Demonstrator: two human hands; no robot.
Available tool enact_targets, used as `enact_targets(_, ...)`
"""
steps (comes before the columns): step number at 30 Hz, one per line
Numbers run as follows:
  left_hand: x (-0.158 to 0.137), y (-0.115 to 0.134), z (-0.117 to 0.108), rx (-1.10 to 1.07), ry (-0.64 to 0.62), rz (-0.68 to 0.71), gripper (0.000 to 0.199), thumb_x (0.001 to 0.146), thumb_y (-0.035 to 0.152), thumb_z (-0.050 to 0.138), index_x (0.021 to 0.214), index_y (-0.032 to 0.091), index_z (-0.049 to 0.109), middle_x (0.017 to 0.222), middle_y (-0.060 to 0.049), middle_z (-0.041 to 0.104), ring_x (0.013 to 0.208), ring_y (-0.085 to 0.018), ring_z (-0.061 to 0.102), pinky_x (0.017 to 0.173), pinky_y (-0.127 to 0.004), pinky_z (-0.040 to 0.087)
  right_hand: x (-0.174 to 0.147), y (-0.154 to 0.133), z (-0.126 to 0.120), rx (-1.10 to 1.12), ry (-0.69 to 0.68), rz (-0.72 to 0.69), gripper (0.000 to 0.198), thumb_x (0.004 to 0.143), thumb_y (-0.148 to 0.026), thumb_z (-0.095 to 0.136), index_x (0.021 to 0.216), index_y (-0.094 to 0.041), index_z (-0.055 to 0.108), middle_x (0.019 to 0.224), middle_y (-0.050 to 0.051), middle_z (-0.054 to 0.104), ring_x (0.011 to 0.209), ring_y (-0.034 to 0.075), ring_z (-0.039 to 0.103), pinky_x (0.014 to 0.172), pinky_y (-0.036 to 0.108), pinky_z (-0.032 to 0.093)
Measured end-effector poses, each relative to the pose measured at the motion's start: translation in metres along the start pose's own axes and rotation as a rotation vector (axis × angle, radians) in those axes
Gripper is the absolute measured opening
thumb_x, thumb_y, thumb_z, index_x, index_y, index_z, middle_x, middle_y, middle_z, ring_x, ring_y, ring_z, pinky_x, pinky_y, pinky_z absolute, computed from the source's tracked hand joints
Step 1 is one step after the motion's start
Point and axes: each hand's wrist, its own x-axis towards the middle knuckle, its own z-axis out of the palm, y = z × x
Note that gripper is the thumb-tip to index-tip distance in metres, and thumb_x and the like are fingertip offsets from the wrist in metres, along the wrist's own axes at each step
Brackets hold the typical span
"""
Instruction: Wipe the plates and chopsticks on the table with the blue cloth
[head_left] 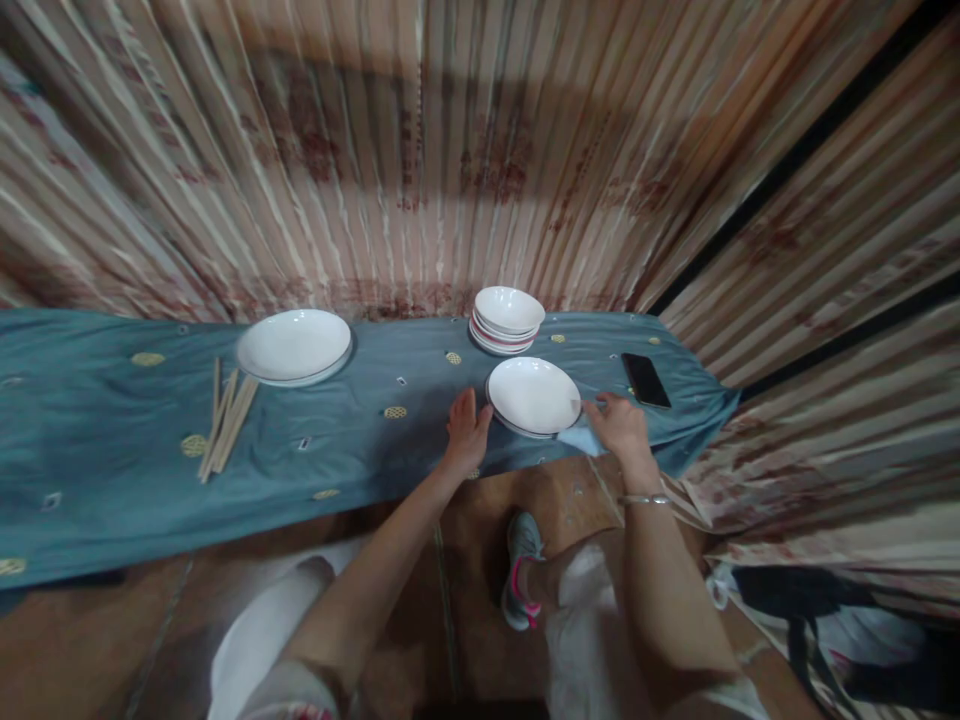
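A white plate [534, 395] with a dark rim lies near the front edge of the cloth-covered table, and a second rim shows beneath it. My left hand [469, 432] is at its left edge, with the thumb against the rim. On the plate's right side, my right hand [621, 428] has its fingertips at the rim and pinches a light blue cloth [580, 440]. Part of that cloth hangs below the plate's edge. Just behind stands a stack of white bowls [508, 312], some with red bands.
Two large stacked white plates [294, 345] stand at the left, with several wooden chopsticks [231, 425] beside them. A black phone [645, 380] lies at the right. Pleated curtains [420, 180] rise behind the blue-green tablecloth [360, 440]. A white stool [262, 630] stands below.
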Motion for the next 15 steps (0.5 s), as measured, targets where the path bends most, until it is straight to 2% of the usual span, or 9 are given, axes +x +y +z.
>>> enact_targets(4,-0.015,0.007,-0.041,0.017,0.059,0.027,0.049,0.079,0.031,0.064,0.125,0.020,0.055,0.149,-0.014,0.041,0.143,-0.025,0.026,0.117,-0.039,0.010,-0.020,-0.031,-0.015,-0.006,0.035,-0.125,0.036,0.092,-0.037,0.046,0.111,-0.015,0.068,0.090,0.018,0.073,0.085,0.029,0.070,0.072,0.032,0.046)
enact_targets(6,-0.020,0.010,-0.060,0.024,0.102,0.033,0.047,0.081,0.029,0.062,0.126,0.017,0.055,0.149,-0.017,0.040,0.142,-0.025,0.029,0.116,-0.038,0.013,-0.029,-0.049,-0.023,0.008,0.043,-0.141,0.036,0.093,-0.036,0.045,0.113,-0.015,0.067,0.089,0.018,0.073,0.083,0.028,0.070,0.072,0.032,0.046)
enact_targets(9,-0.023,0.009,-0.084,-0.052,0.179,0.040,0.044,0.080,0.027,0.064,0.123,0.018,0.058,0.147,-0.015,0.043,0.141,-0.025,0.032,0.116,-0.037,0.015,-0.037,-0.070,-0.031,0.156,0.047,-0.208,0.034,0.091,-0.035,0.047,0.110,-0.016,0.069,0.095,0.015,0.074,0.088,0.027,0.069,0.076,0.031,0.046)
enact_targets(12,-0.023,0.005,-0.104,-0.161,0.224,0.046,0.041,0.077,0.026,0.069,0.117,0.021,0.062,0.143,-0.011,0.050,0.140,-0.024,0.034,0.116,-0.037,0.017,-0.045,-0.093,-0.026,0.426,-0.074,-0.349,0.028,0.088,-0.034,0.051,0.099,-0.021,0.073,0.099,0.008,0.075,0.095,0.024,0.068,0.082,0.029,0.047)
enact_targets(15,-0.022,0.001,-0.124,-0.257,0.244,0.035,0.040,0.077,0.027,0.069,0.117,0.023,0.062,0.143,-0.007,0.050,0.139,-0.022,0.035,0.115,-0.036,0.020,-0.056,-0.129,-0.005,0.628,-0.263,-0.453,0.026,0.085,-0.031,0.053,0.098,-0.023,0.074,0.095,0.003,0.076,0.087,0.021,0.068,0.080,0.030,0.048)
